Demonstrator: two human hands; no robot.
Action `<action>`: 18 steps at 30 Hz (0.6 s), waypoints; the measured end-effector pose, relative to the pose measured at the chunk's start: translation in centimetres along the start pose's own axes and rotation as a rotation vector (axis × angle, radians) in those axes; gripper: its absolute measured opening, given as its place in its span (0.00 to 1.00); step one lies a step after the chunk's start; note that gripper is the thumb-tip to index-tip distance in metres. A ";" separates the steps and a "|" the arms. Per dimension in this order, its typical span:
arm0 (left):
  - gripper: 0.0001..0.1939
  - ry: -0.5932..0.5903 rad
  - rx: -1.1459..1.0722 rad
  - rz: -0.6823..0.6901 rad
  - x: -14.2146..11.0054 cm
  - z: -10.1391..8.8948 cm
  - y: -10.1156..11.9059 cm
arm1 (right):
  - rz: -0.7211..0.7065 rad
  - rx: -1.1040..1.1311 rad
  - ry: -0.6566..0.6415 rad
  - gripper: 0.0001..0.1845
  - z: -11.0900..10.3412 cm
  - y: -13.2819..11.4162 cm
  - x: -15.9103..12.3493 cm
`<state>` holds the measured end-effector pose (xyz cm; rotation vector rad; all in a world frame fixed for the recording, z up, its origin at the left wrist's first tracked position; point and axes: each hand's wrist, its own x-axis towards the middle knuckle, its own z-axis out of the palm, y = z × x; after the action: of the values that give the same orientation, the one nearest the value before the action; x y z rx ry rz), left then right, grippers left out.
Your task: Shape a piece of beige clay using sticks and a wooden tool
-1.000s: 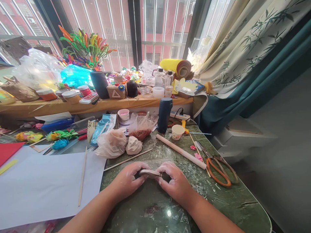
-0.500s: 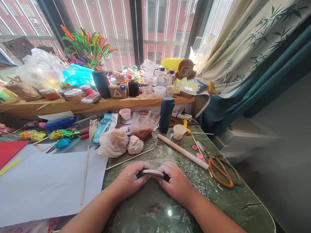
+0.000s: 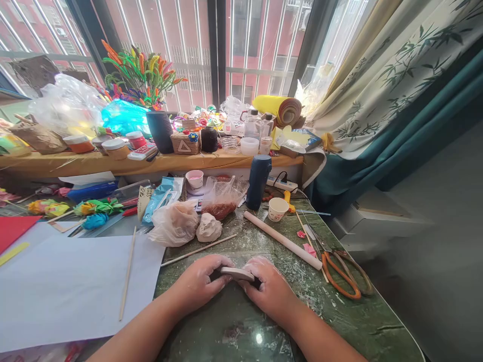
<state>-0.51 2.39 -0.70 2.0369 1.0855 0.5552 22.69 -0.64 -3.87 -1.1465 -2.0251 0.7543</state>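
Between my two hands is a flat, rounded piece of pale clay, held nearly edge-on above the green table. My left hand pinches its left end, thumb below and fingers above. Its right end is gripped the same way by my right hand. White residue marks the fingers of both. Beyond them sits a lump of pale clay against a plastic bag. A thin wooden stick lies just past my left hand, and a rolling pin slants past my right.
Large orange-handled scissors lie at the right beside pink scraps. A paper cup and a dark blue bottle stand farther back. White paper with a stick covers the left. A cluttered windowsill runs behind.
The clay piece tilts slightly, its right end now lower. Both hands keep their hold and have shifted only a little. The camera view has moved slightly.
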 end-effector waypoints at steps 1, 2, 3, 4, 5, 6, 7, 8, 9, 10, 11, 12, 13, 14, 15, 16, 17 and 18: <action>0.10 -0.001 0.000 0.006 0.0 0.0 -0.1 | -0.007 0.015 0.016 0.02 0.0 0.0 0.0; 0.10 -0.003 0.000 0.011 0.0 0.0 -0.1 | -0.003 0.029 0.033 0.03 0.0 0.0 -0.1; 0.10 -0.005 0.003 0.013 0.0 0.0 -0.2 | 0.009 0.032 0.046 0.03 0.0 0.0 -0.1; 0.10 -0.006 0.008 0.011 0.0 0.0 -0.2 | 0.026 0.020 0.055 0.03 0.1 -0.1 -0.1; 0.10 -0.002 0.017 0.006 -0.1 0.1 -0.2 | 0.040 0.000 0.059 0.03 0.1 -0.1 -0.1; 0.10 0.006 0.023 0.002 -0.1 0.1 -0.2 | 0.044 -0.017 0.058 0.04 0.1 -0.2 -0.1; 0.10 0.012 0.026 0.000 -0.1 0.1 -0.2 | 0.038 -0.021 0.053 0.05 0.1 -0.3 -0.1; 0.10 0.013 0.024 0.003 -0.1 0.1 -0.1 | 0.025 -0.013 0.045 0.05 0.1 -0.4 -0.2; 0.10 0.012 0.018 0.011 -0.1 0.1 -0.1 | 0.014 0.002 0.033 0.04 0.0 -0.5 -0.2; 0.10 0.007 0.009 0.020 -0.1 0.1 0.0 | 0.005 0.016 0.018 0.03 0.0 -0.6 -0.2; 0.10 0.000 0.001 0.029 -0.1 0.1 0.0 | -0.005 0.026 0.007 0.03 -0.1 -0.6 -0.3; 0.10 -0.008 -0.001 0.035 -0.1 0.1 0.0 | -0.013 0.033 0.008 0.04 -0.1 -0.6 -0.3; 0.10 -0.012 0.004 0.036 -0.1 0.1 0.0 | -0.018 0.038 0.023 0.04 -0.1 -0.5 -0.4; 0.09 -0.011 0.018 0.032 -0.1 0.1 -0.1 | -0.019 0.043 0.045 0.04 -0.1 -0.4 -0.4; 0.09 -0.008 0.037 0.025 0.0 0.1 -0.1 | -0.009 0.041 0.067 0.04 0.0 -0.3 -0.4; 0.09 -0.003 0.057 0.015 0.0 0.1 -0.2 | 0.009 0.030 0.089 0.03 0.1 -0.2 -0.4; 0.09 0.003 0.076 0.003 0.0 0.1 -0.3 | 0.028 0.009 0.103 0.03 0.2 -0.2 -0.4; 0.09 0.010 0.086 -0.005 0.0 0.1 -0.3 | 0.038 -0.009 0.102 0.04 0.2 -0.1 -0.4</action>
<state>-0.59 2.47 -1.00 2.1065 1.1374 0.5244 22.62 -1.10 -4.02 -1.2078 -1.9293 0.6921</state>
